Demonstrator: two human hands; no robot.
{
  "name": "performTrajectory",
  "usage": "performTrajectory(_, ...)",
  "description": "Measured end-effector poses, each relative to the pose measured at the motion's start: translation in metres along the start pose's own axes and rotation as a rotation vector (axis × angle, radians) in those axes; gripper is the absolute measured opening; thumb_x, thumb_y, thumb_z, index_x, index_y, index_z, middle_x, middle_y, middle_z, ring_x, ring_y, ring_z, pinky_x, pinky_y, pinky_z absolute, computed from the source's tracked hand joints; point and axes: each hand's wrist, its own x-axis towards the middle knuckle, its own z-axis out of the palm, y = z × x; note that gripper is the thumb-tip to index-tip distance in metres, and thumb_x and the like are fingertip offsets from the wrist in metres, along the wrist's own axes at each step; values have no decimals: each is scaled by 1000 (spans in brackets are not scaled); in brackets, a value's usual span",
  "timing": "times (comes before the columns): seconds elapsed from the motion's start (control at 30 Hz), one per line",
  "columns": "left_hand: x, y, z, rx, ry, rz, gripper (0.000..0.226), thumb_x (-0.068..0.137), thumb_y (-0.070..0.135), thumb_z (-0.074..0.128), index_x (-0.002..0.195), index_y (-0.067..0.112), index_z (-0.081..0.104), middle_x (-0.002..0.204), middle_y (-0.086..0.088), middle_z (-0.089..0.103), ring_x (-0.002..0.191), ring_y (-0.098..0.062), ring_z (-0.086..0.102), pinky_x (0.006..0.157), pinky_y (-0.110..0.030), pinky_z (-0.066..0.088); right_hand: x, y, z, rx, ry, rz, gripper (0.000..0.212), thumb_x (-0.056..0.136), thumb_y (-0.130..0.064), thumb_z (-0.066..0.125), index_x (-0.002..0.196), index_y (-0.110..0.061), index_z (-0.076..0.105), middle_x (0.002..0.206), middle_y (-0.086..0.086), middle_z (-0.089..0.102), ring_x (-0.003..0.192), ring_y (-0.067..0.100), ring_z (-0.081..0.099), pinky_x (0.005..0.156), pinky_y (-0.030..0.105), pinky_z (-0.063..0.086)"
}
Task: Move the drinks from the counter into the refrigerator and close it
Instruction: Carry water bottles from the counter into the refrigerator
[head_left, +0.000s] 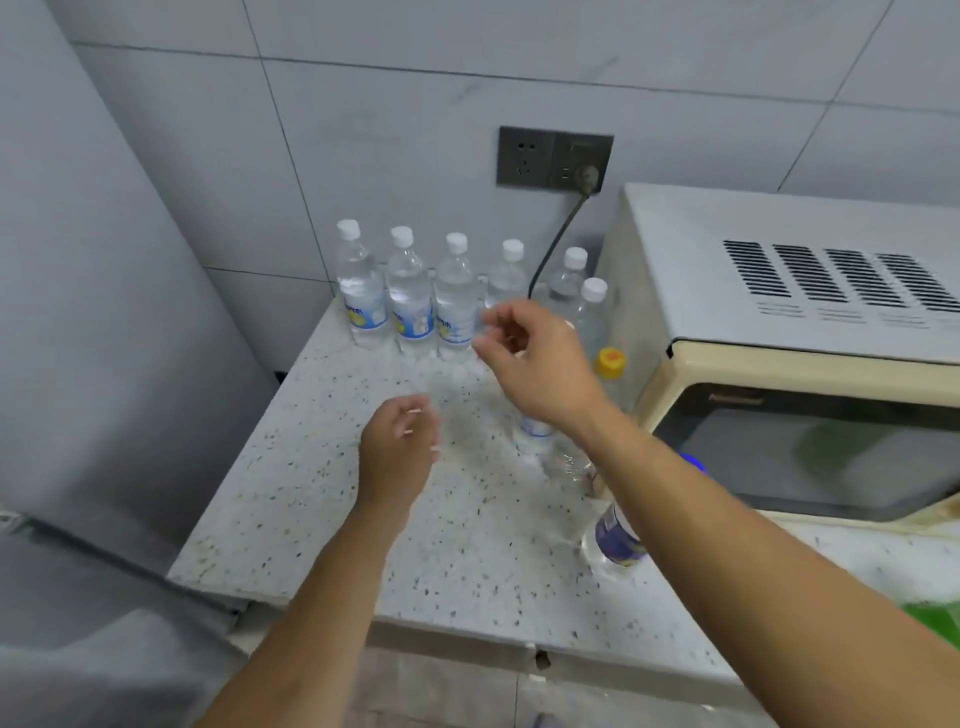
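Grey tiles cover the wall behind my speckled counter (322, 499). Water bottles (410, 296) stand in a row at the far edge, touching each other. Both my hands float above the counter, near them. My left hand (397, 447) and right hand (535, 358) have loose, half-bent fingers and hold nothing. On the right sits a microwave (810, 322).

Two empty hands (535, 358) above a speckled counter (322, 519), capped water bottles (410, 296) behind.
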Motion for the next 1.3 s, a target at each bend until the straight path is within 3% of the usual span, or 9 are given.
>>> performTrajectory(0.1,21,29,24,-36,-3,42,17,87,23,63,102,30,65,95,1,71,77,-10,69,63,-25,57,49,-9,-28,-246,-28,24,22,90,-31,67,109,-20,64,98,-4,64,87,13,60,82,27,49)
performTrajectory(0.27,55,66,68,31,-137,135,16,86,32,62,101,40,61,102,7,67,92,-14,67,74,-35,60,85,-10,-69,-742,-353,25,23,91,-20,62,114,-18,67,115,1,67,106,22,62,86,28,47)
performTrajectory(0.37,68,80,95,156,-275,210,30,84,38,67,113,40,58,102,16,64,94,-4,64,71,-28,56,96,-9,-90,-863,-289,13,29,90,-9,59,116,-15,68,118,6,69,108,26,64,90,33,52)
performTrajectory(0.53,65,68,131,375,-493,284,44,87,38,71,128,33,56,122,14,58,107,-5,55,80,-11,41,123,-6,-106,-860,-276,72,25,93,-15,61,116,-8,67,115,11,68,102,27,64,87,33,53)
performTrajectory(0.7,64,54,126,394,-401,289,26,89,43,67,113,34,60,108,12,63,98,-9,57,71,-17,41,139,8,-94,-941,-383,98,24,89,-14,63,113,-8,66,110,10,67,98,28,64,89,37,55)
performTrajectory(0.8,64,50,108,451,-280,335,23,91,44,64,107,30,59,96,12,62,84,-5,55,65,-20,40,138,12,-84,-1068,-461,119,9,86,-14,66,81,-7,63,93,10,66,81,28,62,78,35,55)
performTrajectory(0.9,60,45,84,446,-168,321,21,91,43,64,106,29,60,91,13,61,78,1,54,61,-18,38,136,19,-73,-1131,-495,147,34,84,-19,72,63,-9,48,69,6,55,61,23,53,66,33,47)
performTrajectory(1.1,42,41,44,479,-46,303,22,90,42,64,108,30,60,93,15,61,79,3,52,63,-18,41,121,13,-53,-1207,-498,43,27,85,-9,62,64,-11,44,69,3,50,60,17,49,58,27,42)
performTrajectory(1.3,24,39,3,493,4,282,20,90,37,64,108,30,61,103,13,63,90,-9,55,67,-16,40,99,-11,-30,-1021,-484,-7,3,80,-12,66,83,-10,65,82,6,68,75,23,66,71,32,59)
